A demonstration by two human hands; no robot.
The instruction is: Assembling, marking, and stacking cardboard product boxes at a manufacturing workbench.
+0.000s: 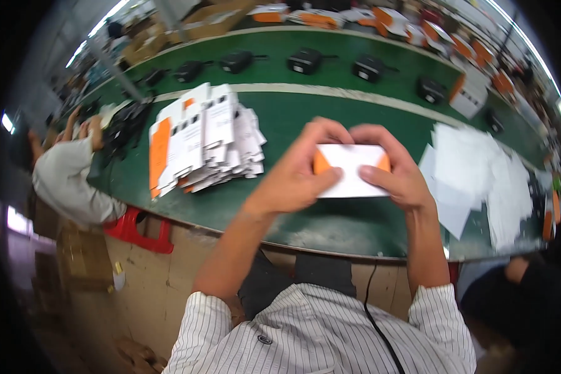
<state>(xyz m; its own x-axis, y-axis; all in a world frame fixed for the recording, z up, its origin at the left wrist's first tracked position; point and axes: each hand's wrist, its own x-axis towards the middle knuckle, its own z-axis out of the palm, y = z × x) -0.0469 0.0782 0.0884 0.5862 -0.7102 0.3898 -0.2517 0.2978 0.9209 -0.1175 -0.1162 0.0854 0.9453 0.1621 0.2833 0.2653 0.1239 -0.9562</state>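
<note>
Above the green table (pixel 305 234) I hold a small white and orange cardboard box (pixel 353 159) between both hands. My left hand (pixel 300 171) is closed round its left end, with the thumb lying on the white face. On the opposite end my right hand (pixel 400 163) grips it the same way, thumb also on the white face. The fingers of both hands curl behind the box, so its far side is hidden. To the left of my hands lies a pile of flat, unfolded white and orange cartons (pixel 215 128).
White paper sheets (pixel 474 171) lie in a loose stack on the right. Several black devices (pixel 305 61) stand in a row along the far strip, with a white and orange box (pixel 469 93) near its right end. Another person (pixel 75 177) sits at the left, beside a red stool (pixel 140 229).
</note>
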